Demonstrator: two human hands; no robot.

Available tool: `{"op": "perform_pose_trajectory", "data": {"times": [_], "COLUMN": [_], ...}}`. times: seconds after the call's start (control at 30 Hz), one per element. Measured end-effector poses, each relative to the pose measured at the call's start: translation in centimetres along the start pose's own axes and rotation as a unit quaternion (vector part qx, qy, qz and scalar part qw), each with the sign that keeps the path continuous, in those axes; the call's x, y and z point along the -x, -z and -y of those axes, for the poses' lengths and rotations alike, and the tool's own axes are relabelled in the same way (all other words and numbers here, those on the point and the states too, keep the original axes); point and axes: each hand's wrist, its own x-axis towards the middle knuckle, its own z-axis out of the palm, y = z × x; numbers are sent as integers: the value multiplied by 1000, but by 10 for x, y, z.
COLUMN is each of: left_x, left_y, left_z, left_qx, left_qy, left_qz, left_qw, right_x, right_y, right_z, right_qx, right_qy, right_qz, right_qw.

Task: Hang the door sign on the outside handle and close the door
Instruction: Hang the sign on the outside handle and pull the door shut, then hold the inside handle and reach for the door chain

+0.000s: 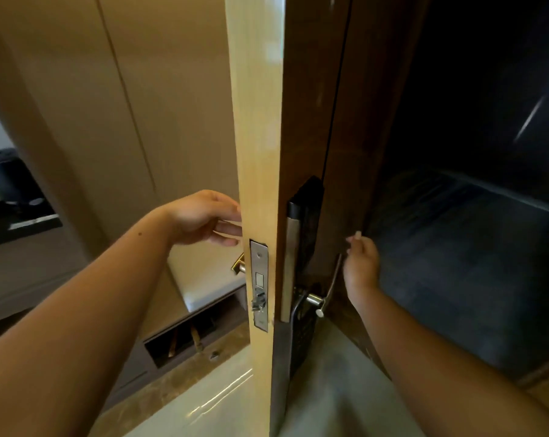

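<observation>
Door (259, 121) is ajar, seen edge-on down the middle of the view; pale edge face with the latch plate (259, 285) low on it. Dark outer face is on the right, light inner side on the left.

Left hand (200, 217) is at the inner side, just above the latch plate. Fingers (227, 230) are loosely spread and extended, tips touching or just short of the door edge, can't tell which. Holding nothing. Brass inner handle (239, 265) sits just below that hand, not touched.

Right hand (363, 264) is on the outer side, right of the lock body (304, 247). Fingers pinched narrow on the top of the door sign (332, 283), seen as a thin edge-on strip. Strip's lower end sits at the silver outside handle (314, 300); whether it's hooked over the handle is not resolvable.

Dark carpet (472, 263) far right, glossy floor (203, 405) near.
</observation>
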Motion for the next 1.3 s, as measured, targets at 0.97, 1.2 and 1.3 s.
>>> {"op": "perform_pose_trajectory", "data": {"times": [0.97,1.2,1.3], "left_x": [-170,-227,-261], "left_y": [-342,-417,-445], "left_z": [11,15,14], "left_qx": [-600,-722,-723], "left_qy": [-184,-255,-271], "left_qz": [272,220,219], "left_qw": [730,605,596], "right_x": [54,27,-1], "right_y": [309,353,378], "right_z": [16,0,-8], "right_qx": [129,168,209], "right_qy": [-53,27,57], "right_qz": [-271,-251,-261], "right_qw": [952,953,941]}}
